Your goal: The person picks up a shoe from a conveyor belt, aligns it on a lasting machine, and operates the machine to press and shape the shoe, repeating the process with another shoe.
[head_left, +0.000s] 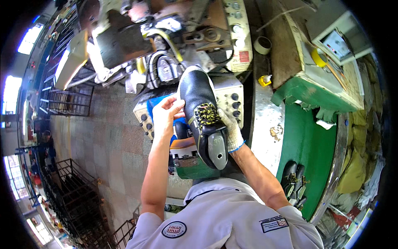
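The bare left hand (167, 113) gripped the left side of a black shoe (193, 99); the gloved right hand (233, 132) seemed to clasp the other, fingers mostly hidden. Yellow-flecked laces (207, 114) crossed the shoe; a grey last (217, 148) protruded from its opening. It partly blocked the control panel (228, 92) behind; a machine (203, 38) stood beyond its toe. Right of it, other shoes (290, 176) rested on a green surface (311, 139).

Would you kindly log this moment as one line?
bare left hand: touching black leather shoe | white-gloved right hand: holding its right side | grey shoe last: protruding from shoe opening
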`<state>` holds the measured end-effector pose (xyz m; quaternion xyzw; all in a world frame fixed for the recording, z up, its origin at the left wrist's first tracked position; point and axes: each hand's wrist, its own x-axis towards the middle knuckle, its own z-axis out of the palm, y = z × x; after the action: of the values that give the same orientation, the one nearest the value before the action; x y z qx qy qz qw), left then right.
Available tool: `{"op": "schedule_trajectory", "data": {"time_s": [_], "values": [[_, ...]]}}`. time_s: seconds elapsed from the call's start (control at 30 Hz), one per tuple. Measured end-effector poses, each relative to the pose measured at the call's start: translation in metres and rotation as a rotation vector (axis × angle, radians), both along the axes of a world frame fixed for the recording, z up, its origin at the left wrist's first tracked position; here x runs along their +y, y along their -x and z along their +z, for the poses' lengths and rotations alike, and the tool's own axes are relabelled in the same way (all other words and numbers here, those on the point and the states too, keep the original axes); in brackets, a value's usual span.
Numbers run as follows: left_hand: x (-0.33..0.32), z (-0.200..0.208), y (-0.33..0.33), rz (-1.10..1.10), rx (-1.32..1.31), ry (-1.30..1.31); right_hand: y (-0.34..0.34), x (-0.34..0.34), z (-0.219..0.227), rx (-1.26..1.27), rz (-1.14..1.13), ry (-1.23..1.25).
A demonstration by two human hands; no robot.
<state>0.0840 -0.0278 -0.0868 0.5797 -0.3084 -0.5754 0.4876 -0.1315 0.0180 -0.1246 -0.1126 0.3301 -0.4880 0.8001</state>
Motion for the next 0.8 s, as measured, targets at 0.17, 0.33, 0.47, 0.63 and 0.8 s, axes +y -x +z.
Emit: {"op": "schedule_trajectory", "data": {"time_s": [0.17,0.33,0.47,0.63,0.8], "values": [[0.004,-0.011,-0.044,0.228,0.036,0.103,-0.060,-0.030,-0.001,0.101,0.048,0.086],[-0.008,-0.012,-0.066,0.279,0.030,0.240,-0.104,-0.068,-0.006,0.278,-0.050,0.248],[-0.016,-0.023,-0.060,0.260,0.064,0.160,-0.116,-0.081,0.003,0.355,-0.120,0.213],[-0.002,-0.040,-0.033,0.155,0.519,-0.152,-0.115,-0.082,0.000,0.362,-0.116,0.223],[-0.016,-0.041,-0.048,0.032,0.516,-0.109,-0.124,-0.090,-0.014,0.287,-0.181,0.173]]}}
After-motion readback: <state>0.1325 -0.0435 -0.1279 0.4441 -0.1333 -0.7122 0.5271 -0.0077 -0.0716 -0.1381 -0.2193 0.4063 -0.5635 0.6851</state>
